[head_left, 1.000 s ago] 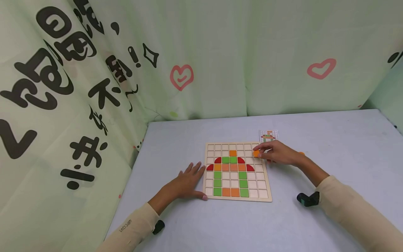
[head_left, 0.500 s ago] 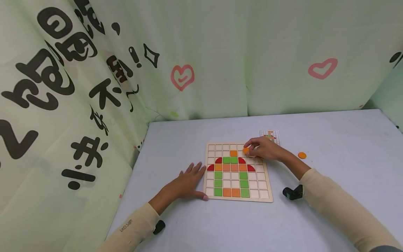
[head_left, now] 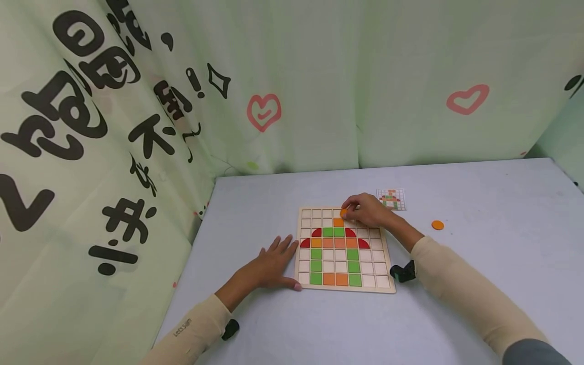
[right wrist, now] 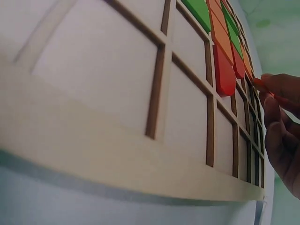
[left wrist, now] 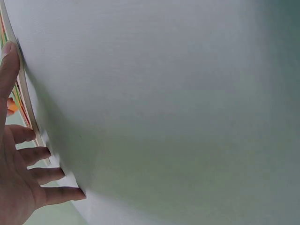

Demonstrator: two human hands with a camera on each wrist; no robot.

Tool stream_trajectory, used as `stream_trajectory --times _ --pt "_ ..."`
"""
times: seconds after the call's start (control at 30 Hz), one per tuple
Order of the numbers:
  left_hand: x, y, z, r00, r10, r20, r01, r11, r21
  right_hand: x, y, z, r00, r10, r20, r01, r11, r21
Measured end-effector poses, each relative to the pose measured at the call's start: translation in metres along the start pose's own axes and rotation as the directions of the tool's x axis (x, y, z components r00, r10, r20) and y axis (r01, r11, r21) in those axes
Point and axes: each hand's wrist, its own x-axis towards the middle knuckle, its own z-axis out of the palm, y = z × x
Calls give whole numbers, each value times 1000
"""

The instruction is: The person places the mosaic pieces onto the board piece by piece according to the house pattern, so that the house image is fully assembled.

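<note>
A wooden grid board lies on the table, with green, orange and red tiles set in its cells. My left hand is flat and spread at the board's left edge, its thumb by the near corner. In the left wrist view the same hand has its fingers straight along the board's side. Over the far rows, my right hand pinches an orange tile just beyond the topmost orange square. The right wrist view shows that tile tilted between thumb and finger; its full shape is hidden.
A small printed card with a coloured grid pattern lies behind the board, beside the right forearm. A round orange piece rests on the table to the right. Curtains hang behind and left of the table.
My right hand has carried the orange tile leftward across the board's far rows, from the right columns to near the topmost orange square. The left hand stays put.
</note>
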Motion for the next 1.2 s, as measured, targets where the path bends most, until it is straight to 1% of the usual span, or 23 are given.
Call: stream_trajectory --times 0.1,0.4,0.67,1.0,1.2 --pt "1 0 1 1000 1 -1 -1 1000 2 3 -2 2 1000 7 -9 -7 1000 -25" --pt "2 2 -1 1000 2 1 -2 1000 14 9 -4 6 1000 5 -1 -5 1000 -4" --pt "2 3 -2 1000 4 0 -4 1000 16 8 -8 8 999 33 -15 -34 996 -85" --pt "1 5 -3 1000 -6 2 6 1000 23 9 -5 8 998 56 -29 -59 994 -97" --pt "1 3 -1 1000 -11 4 11 999 34 8 -7 8 998 56 -14 -57 994 -97"
